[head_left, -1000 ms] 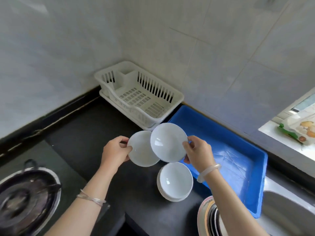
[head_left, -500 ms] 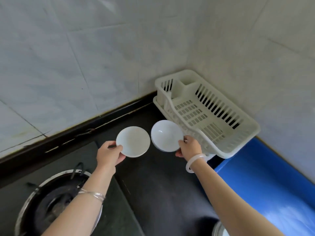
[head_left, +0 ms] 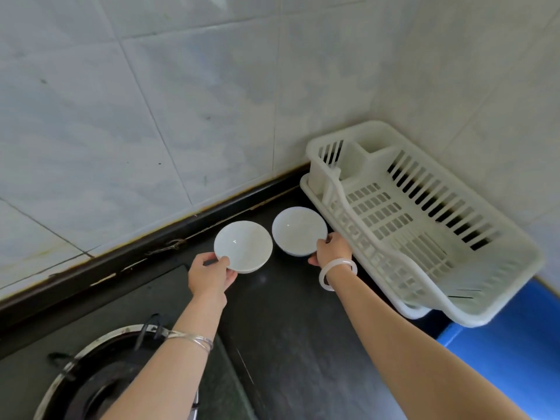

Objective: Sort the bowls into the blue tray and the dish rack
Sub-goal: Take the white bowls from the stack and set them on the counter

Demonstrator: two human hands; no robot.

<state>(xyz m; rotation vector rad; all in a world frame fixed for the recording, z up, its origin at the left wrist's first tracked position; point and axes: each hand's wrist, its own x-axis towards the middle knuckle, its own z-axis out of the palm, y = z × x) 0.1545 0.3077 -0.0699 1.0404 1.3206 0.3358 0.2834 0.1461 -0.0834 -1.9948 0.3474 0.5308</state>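
My left hand (head_left: 209, 275) pinches the near rim of a small white bowl (head_left: 243, 246), thumb on the inside. My right hand (head_left: 331, 249) holds a second white bowl (head_left: 298, 230) by its near right rim. Both bowls sit side by side, low over the black counter (head_left: 291, 334) near the back wall; I cannot tell whether they touch it. The white slatted dish rack (head_left: 424, 225) stands just right of the right bowl, with nothing in it. Only a corner of the blue tray (head_left: 512, 353) shows at the lower right.
A gas burner (head_left: 100, 377) with a metal ring lies at the lower left, under my left forearm. Tiled walls meet in the corner behind the rack. A dark raised ledge (head_left: 145, 250) runs along the back of the counter.
The view has swung left, away from the blue tray and the bowl stack. Both hands carried their bowls left and lower, from above the stack to the counter beside the rack.
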